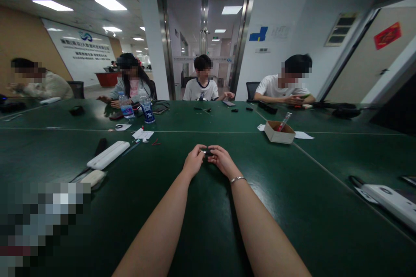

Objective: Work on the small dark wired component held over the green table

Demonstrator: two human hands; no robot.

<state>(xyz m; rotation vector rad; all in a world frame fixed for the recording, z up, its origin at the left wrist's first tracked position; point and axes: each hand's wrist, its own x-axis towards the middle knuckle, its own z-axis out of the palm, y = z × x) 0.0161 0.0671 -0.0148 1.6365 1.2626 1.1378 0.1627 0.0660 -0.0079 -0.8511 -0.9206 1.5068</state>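
Out over the green table (208,212), both my arms reach forward and the hands meet. Between the fingertips is a small black object with a silvery end (208,152); it is too small and too covered to name. My left hand (194,161) pinches its silvery side. On the black side, my right hand (222,159) has its fingers curled round it, and a silver bracelet (238,179) circles that wrist.
A small box (279,137) holding a tube stands ahead right. White power strips (108,155) lie at left and right. Ahead left are bottles (147,109), paper scraps (143,134) and red pliers-like handles (156,142). Several people sit across the table.
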